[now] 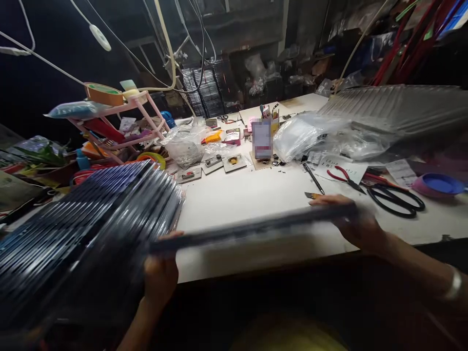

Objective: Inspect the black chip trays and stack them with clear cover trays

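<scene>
So left hand [161, 275] and right hand [360, 229] are closed round the ends of one long dark slim bar [252, 229], lower centre; one round pink-and-blue bowl [420, 185], far right, contents unclear.

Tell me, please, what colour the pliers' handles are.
The pliers' handles are red; they show best in the head view, the only one here.
</scene>
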